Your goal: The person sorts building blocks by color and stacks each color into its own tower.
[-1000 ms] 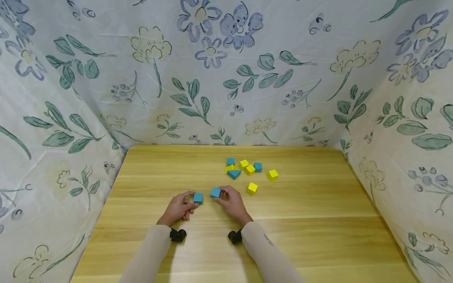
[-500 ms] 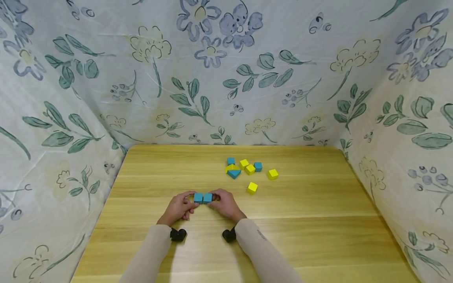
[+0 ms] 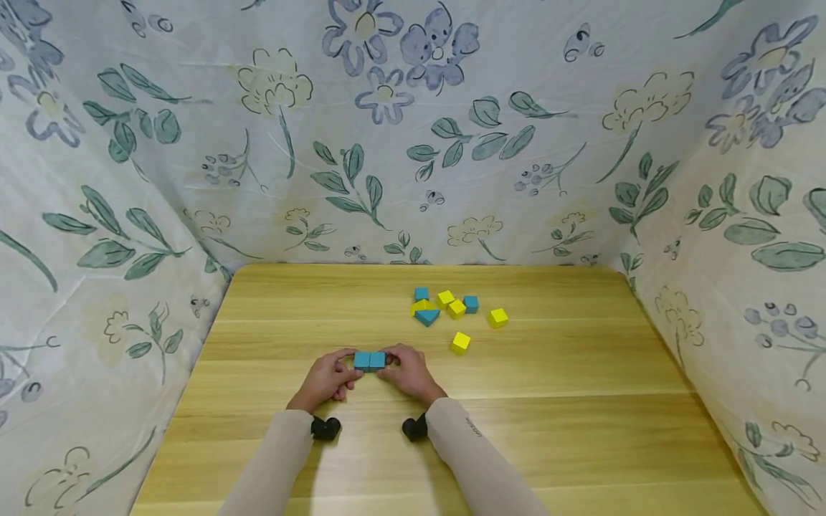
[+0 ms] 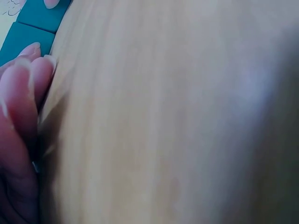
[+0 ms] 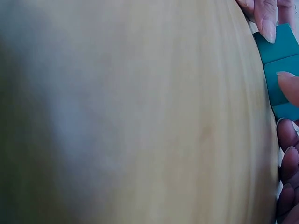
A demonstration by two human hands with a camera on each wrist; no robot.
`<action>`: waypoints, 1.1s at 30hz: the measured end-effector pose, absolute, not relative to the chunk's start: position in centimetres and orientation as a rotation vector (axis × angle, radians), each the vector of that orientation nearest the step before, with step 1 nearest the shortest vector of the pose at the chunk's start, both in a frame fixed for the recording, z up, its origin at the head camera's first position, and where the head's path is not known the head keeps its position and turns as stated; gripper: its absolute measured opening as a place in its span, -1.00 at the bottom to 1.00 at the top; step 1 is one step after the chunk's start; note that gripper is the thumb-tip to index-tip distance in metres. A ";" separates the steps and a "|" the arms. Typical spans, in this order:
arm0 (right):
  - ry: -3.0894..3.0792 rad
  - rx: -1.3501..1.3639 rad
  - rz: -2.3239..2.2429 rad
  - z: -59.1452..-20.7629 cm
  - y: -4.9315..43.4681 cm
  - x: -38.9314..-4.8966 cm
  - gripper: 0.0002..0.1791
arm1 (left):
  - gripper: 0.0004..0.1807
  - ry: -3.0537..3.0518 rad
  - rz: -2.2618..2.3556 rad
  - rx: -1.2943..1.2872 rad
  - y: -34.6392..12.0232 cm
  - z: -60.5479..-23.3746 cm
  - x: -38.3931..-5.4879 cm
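Observation:
Two blue cubes lie side by side on the wooden table, their facing sides touching. My left hand [image 3: 325, 378] pinches the left blue cube [image 3: 361, 361] between thumb and index finger. From the other side, my right hand [image 3: 411, 374] pinches the right blue cube [image 3: 377, 360] the same way. The seam between the cubes shows in both wrist views, where the left cube [image 4: 23, 39] and the right cube [image 5: 280, 77] are partly covered by fingers.
Beyond my right hand sit several yellow cubes [image 3: 497, 317], blue cubes [image 3: 471, 304], a blue triangular block [image 3: 426, 317] and a yellow block [image 3: 419, 307] partly hidden behind it. One yellow cube [image 3: 460, 342] lies nearer. Floral cloth [image 3: 413, 143] rises behind the table [image 3: 581, 430].
My right hand has moved left with its blue cube, closing the gap until the two cubes touch. My left hand has stayed in place holding its cube.

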State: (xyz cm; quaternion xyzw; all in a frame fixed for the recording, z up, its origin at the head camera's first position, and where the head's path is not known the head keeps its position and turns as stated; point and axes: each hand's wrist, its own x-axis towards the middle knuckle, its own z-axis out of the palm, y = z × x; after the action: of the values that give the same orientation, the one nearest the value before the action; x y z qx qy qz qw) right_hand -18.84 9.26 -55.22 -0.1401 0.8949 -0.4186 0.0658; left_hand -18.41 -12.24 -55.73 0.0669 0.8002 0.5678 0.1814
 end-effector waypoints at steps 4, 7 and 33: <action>2.698 -0.423 -1.262 -55.3 9.2 -18.9 -0.67 | -0.40 2.261 1.597 0.178 -12.3 -55.8 -18.4; 2.695 -0.422 -1.256 -55.5 9.3 -18.9 -0.67 | -0.39 2.262 1.594 0.172 -12.3 -56.0 -18.4; 2.677 -0.399 -1.293 -55.4 9.3 -18.7 -0.57 | -0.42 2.280 1.587 0.188 -12.2 -55.9 -18.5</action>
State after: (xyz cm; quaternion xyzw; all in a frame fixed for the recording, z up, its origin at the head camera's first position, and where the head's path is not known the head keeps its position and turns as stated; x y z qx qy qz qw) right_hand -18.69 9.34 -55.43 -0.1328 0.8902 -0.4300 0.0707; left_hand -18.53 -12.22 -55.90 0.0665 0.8059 0.5608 0.1775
